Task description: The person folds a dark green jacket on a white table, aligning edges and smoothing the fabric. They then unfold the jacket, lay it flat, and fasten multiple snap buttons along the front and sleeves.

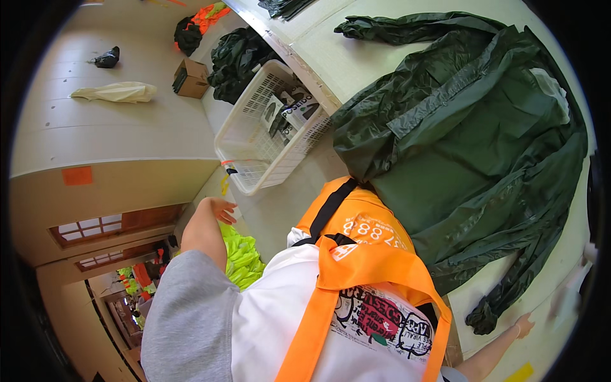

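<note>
A dark green rain jacket (471, 146) is spread over the white table in front of me, its sleeves stretched out and a pale patch at its collar. My left hand (221, 209) hangs to the left, away from the table, with fingers apart and nothing in them. Beneath it lies a heap of bright yellow-green garments (242, 258). On the right, my right hand (524, 325) is over the table near the end of a jacket sleeve. Its fingers are too small to make out. A blurred, pale, see-through item (573, 286) is beyond it.
A white plastic basket (251, 184) with printed packages stands left of the table (375, 70). Behind it are a dark garment pile (238, 60) and a cardboard box (191, 77). A cream cloth (118, 93) and black bundle (107, 58) lie farther left. I wear an orange apron (363, 210).
</note>
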{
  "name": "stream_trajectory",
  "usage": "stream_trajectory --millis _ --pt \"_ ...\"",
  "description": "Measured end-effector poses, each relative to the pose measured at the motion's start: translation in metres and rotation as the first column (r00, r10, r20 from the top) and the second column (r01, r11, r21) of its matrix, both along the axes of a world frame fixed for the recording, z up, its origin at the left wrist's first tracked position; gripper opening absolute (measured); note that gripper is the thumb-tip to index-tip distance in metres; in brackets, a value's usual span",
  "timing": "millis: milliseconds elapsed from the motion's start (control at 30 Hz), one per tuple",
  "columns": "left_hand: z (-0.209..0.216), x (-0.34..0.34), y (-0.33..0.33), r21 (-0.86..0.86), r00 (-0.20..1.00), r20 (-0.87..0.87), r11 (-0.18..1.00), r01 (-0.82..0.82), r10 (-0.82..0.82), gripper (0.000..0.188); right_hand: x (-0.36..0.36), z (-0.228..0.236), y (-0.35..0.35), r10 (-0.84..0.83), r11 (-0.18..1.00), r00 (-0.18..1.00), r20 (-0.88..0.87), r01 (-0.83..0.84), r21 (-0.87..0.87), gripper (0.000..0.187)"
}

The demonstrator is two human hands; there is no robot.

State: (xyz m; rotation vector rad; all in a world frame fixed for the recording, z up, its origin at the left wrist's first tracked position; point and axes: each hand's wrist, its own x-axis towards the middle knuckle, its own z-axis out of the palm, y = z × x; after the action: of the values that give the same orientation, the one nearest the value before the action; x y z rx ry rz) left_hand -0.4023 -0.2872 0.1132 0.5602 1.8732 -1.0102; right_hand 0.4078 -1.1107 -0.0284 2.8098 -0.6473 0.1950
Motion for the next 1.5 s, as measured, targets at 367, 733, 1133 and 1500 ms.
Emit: stream_trajectory --millis 367,733,1133,1500 --pt "-0.056 0.36 -0.017 0.868 0.327 0.495 0.44 -0.23 -0.805 0.033 -0.233 0.139 0.549 0.785 -0.143 0.332 0.523 -0.724 0.675 0.017" --pt "-0.072 0.451 -0.098 0.722 -0.09 0.685 0.69 -0.043 -0.723 0.019 -0.273 0.075 0.645 0.651 0.258 0.758 0.031 -0.26 0.931 0.068" --pt "-0.08 0.442 -0.12 -0.508 0.358 0.704 0.787 -0.35 0.614 0.074 -0.253 0.065 0.598 0.266 -0.494 0.93 -0.255 0.358 0.792 0.018" --pt "-0.078 0.463 -0.139 -0.418 0.215 0.79 0.76 -0.498 0.575 0.022 -0.3 0.089 0.576 0.214 0.014 0.928 0.305 -0.315 0.949 0.026"
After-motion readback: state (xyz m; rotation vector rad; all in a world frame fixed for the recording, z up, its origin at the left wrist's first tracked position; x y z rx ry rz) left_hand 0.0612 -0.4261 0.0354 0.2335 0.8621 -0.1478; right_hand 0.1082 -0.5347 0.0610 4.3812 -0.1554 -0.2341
